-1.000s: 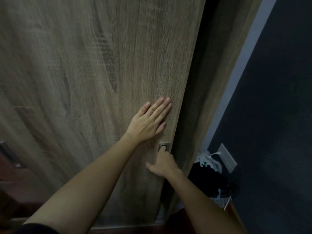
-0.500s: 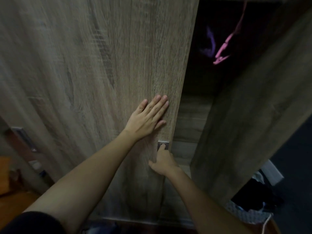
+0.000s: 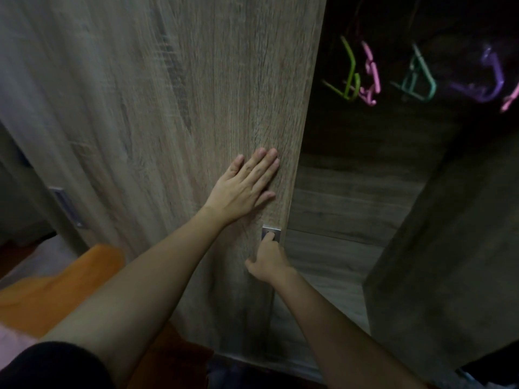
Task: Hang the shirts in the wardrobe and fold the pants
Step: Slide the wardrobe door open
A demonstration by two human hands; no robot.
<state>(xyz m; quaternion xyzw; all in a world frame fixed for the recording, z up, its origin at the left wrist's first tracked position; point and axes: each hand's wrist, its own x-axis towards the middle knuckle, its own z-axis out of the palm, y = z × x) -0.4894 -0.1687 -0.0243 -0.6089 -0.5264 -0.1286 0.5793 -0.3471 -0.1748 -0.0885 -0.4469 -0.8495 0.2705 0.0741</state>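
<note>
Shows a tall brown wooden wardrobe (image 3: 351, 197), open on the right side and dark inside. Holds a row of hangers up high in there: a green plastic hanger (image 3: 349, 77), a pink plastic hanger (image 3: 372, 77) just beside it, a blue-green plastic hanger (image 3: 421, 77), a purple plastic hanger (image 3: 488, 82), and a bit of a second pink hanger (image 3: 509, 103) at the picture's edge. Looks blurry there.

Stands the wide brown wooden door (image 3: 196, 94) straight up, long side going up and down, free edge facing right toward the dark gap.

Presses the left hand (image 3: 244, 189) flat on that door, fingers straight and close together, gripping nothing. Hooks one finger of the right hand (image 3: 268, 261) into the small silver metal handle (image 3: 271, 233) just below, by the door's right edge, other fingers curled.

Shows a grey-brown wooden panel (image 3: 449, 248) far right, a soft orange thing (image 3: 56, 282) low on the left, and a black sleeve (image 3: 50, 366) in the bottom corner.
</note>
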